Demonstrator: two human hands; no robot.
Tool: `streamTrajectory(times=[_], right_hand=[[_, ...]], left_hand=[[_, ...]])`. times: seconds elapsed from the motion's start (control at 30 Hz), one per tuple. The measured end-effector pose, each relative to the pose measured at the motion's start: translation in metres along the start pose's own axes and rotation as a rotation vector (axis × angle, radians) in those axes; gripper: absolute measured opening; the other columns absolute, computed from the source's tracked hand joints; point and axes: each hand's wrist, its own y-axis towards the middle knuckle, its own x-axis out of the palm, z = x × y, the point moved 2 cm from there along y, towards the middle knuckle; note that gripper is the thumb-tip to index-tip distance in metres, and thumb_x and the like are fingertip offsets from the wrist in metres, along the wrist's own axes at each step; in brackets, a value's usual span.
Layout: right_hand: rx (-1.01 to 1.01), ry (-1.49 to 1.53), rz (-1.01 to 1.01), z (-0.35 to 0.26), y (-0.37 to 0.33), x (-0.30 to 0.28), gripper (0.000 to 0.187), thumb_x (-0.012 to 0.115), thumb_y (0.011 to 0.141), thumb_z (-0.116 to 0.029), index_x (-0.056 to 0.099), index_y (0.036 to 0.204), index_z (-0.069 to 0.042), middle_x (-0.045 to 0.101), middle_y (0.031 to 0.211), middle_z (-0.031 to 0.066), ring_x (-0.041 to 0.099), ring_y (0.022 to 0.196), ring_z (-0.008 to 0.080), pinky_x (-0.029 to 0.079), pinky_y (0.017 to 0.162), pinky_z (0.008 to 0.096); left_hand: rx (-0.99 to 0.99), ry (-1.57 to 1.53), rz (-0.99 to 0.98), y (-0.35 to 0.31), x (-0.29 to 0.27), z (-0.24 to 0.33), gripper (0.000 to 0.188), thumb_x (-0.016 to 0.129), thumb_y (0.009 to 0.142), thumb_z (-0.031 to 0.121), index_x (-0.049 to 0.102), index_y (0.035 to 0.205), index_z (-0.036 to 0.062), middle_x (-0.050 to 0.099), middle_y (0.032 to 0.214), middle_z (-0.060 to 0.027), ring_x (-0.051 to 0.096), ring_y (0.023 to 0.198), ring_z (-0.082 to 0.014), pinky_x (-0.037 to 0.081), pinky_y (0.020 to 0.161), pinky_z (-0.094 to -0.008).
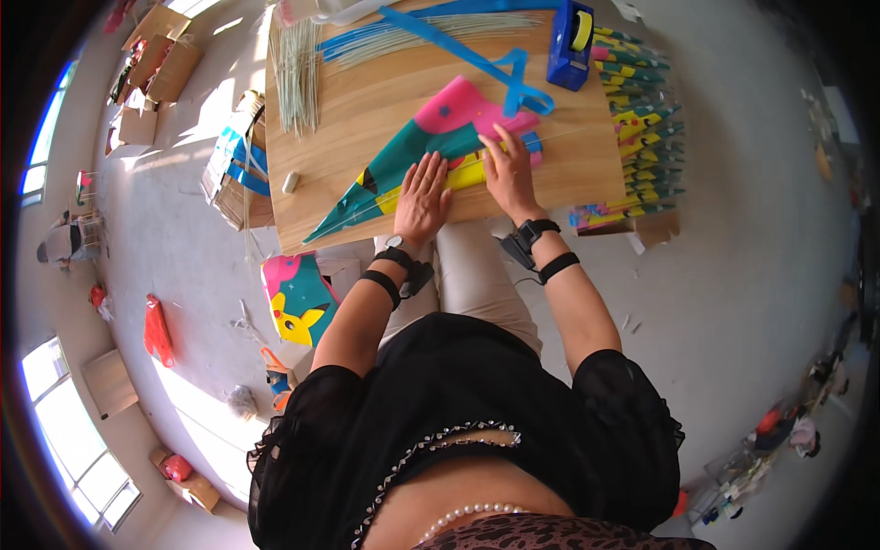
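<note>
Folded cartoon-print kite [431, 142] on the table [582, 170], twelve o'clock from wearer. Left hand [422, 200] flat on it, grip empty; right hand [513, 176] half-curled, four o'clock side, can't tell if pinching. Best: steady left palm, smooth creases outward.

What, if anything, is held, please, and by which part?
The left hand lies flat on the folded sheet, holding nothing; whether the right hand pinches its wide end cannot be told.
</note>
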Motion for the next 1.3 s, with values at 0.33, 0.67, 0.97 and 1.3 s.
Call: streamTrajectory(times=[0.33,0.67,0.97,1.3], right_hand=[[0.126,0.088,-0.043,0.106,0.073,-0.019,0.018,0.076,0.093,-0.017,0.083,0.11,-0.017,0.078,0.098,0.0106,0.073,0.092,0.0275,0.057,0.084,0.041],[0.292,0.457,-0.47,0.109,0.098,-0.022,0.027,0.067,0.102,-0.009,0.08,0.125,-0.011,0.082,0.105,0.0087,0.074,0.094,0.0121,0.056,0.085,0.0289],[0.564,1.225,-0.537,0.13,0.128,-0.018,0.039,0.068,0.107,-0.014,0.066,0.143,0.001,0.071,0.137,0.0084,0.064,0.13,0.0193,0.051,0.113,0.0339],[0.548,1.226,-0.519,0.14,0.214,-0.045,0.033,0.06,0.108,-0.004,0.067,0.14,0.0,0.073,0.134,0.0091,0.069,0.122,0.0195,0.053,0.112,0.0326]], left_hand=[[-0.003,0.008,-0.017,0.007,0.004,0.007,0.061,0.057,0.105,0.029,0.048,0.16,0.0024,0.042,0.169,-0.0167,0.035,0.159,-0.0338,0.025,0.131,-0.0493],[-0.028,-0.006,-0.008,0.006,-0.004,0.008,0.062,0.06,0.104,0.028,0.048,0.16,0.0039,0.043,0.169,-0.0141,0.037,0.159,-0.0297,0.026,0.132,-0.0479],[-0.029,-0.005,-0.017,0.005,-0.003,0.004,0.063,0.061,0.102,0.026,0.048,0.159,0.0033,0.043,0.169,-0.0142,0.036,0.159,-0.0298,0.026,0.132,-0.0477],[-0.031,-0.006,-0.016,0.003,-0.004,0.001,0.064,0.062,0.102,0.026,0.047,0.16,0.003,0.042,0.17,-0.0149,0.036,0.159,-0.0305,0.026,0.132,-0.0478]])
